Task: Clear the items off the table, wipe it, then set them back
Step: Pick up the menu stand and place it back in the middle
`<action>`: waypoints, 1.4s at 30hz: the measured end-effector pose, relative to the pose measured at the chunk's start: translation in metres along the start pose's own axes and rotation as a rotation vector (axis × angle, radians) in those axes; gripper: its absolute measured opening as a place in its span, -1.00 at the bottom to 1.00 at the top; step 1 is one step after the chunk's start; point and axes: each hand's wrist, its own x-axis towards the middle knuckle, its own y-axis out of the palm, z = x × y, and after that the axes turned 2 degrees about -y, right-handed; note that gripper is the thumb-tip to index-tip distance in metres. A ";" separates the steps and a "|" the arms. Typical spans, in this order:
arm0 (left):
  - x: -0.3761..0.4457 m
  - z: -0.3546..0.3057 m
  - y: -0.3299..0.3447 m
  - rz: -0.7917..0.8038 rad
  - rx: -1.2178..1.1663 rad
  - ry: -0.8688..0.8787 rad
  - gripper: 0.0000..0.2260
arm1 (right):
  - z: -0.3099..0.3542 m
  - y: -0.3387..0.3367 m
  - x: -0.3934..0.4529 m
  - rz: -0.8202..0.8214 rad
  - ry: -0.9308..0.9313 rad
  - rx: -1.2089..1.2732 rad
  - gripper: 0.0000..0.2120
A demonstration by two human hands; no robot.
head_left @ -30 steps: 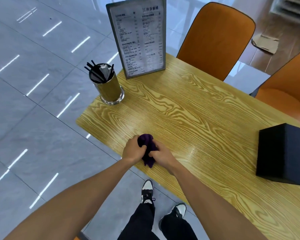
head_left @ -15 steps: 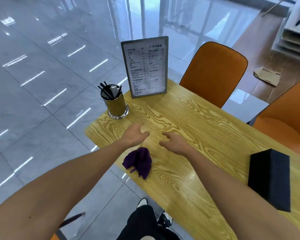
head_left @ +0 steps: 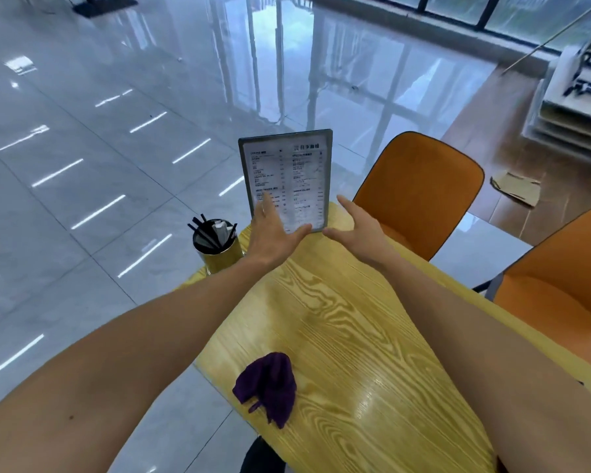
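cloth dropped: purple cloth (head_left: 268, 387) now lies bunched at the near edge of the surface (head_left: 338, 329). both hands have gone forward to the menu stand (head_left: 285, 175) at the far end. left hand (head_left: 273, 230) and right hand (head_left: 359, 230) spread, each grip open at its lower corners, not yet closed. straw cup (head_left: 215, 245) just left. judgement: clearing starts, wiping waits.

Both forearms are bare, no sleeves, watch or rings on the left hand (head_left: 273, 233) or right hand (head_left: 359, 230); dark trousers show at six o'clock.
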 end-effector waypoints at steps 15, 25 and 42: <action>0.132 0.016 0.034 -0.228 -0.419 -0.556 0.15 | -0.039 0.033 0.149 -0.090 0.320 0.247 0.01; 0.178 0.047 0.040 -0.341 -0.428 -0.571 -0.04 | -0.057 0.066 0.196 -0.126 0.353 0.460 -0.36; 0.162 0.051 0.044 -0.257 -0.440 -0.357 -0.55 | -0.073 0.062 0.177 -0.251 0.383 0.453 -0.52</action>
